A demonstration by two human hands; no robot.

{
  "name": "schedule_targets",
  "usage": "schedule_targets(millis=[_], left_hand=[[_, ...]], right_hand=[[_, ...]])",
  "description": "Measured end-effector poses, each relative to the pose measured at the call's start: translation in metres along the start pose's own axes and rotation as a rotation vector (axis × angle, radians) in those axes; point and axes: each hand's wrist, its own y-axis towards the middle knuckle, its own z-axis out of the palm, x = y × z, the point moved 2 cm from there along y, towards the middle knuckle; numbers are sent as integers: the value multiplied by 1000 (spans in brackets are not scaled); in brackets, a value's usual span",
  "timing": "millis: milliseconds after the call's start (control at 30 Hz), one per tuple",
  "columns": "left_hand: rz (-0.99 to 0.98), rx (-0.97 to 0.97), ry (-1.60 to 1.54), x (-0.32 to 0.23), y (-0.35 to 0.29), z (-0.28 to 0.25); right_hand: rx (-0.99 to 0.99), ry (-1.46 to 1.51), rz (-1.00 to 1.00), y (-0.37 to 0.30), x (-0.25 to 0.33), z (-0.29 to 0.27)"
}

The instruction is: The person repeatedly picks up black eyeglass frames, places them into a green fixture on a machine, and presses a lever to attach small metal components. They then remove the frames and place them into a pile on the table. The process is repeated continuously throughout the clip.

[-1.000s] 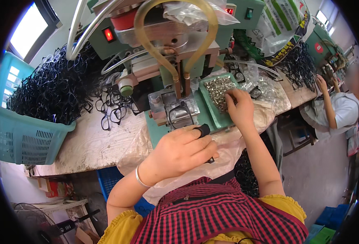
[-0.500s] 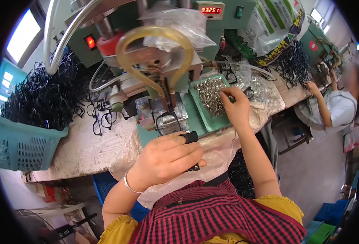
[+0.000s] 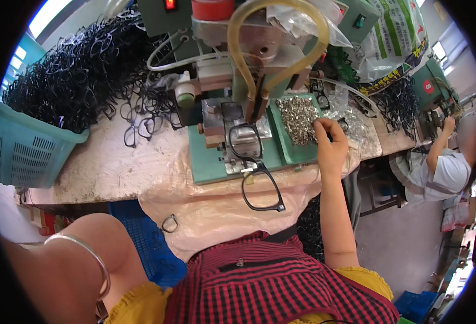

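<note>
A black eyeglass frame (image 3: pixel 262 186) rests at the metal fixture (image 3: pixel 243 146) of a bench press, one rim under the press head and the other sticking out toward me. No hand touches it. My left arm is folded up at the lower left, a silver bangle at its wrist; my left hand (image 3: pixel 41 275) is very near the camera, its fingers out of sight. My right hand (image 3: pixel 331 141) is at the right edge of a green tray (image 3: pixel 306 155) of small metal parts (image 3: pixel 298 120). Its thumb and fingers are pinched together; what they hold, if anything, is hidden.
A turquoise basket (image 3: pixel 30 148) heaped with black eyeglass frames (image 3: pixel 81 70) stands left. Loose frames (image 3: pixel 141 127) lie beside the press. A tan hose (image 3: pixel 232 40) loops above. A blue basket (image 3: pixel 146 243) sits below the bench edge. At right, a person (image 3: pixel 448 167) works.
My left hand has let go of the eyeglass frame and moved back to the lower left, close to the camera. My right hand stays pinched at the tray. The view has shifted.
</note>
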Motion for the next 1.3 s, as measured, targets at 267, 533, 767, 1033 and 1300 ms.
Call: schedule_targets(millis=[267,533,767,1033,1300], left_hand=[[-201,-169,-7,16,-59,-34],[-718,-1216,309,225,-155,-84],[-1599,-504,729,354,-158,52],[-1459,-856,-13,311,-193,101],[-108,-1242,-644,131,-15,68]], right_hand=[[48,-162,7,6,-24,-4],[19,-166,-49,-24,2,-15],[301,44,-38,-7,81,11],[300,302,-94,-4,84,73],[324,664,126,-19,95,86]])
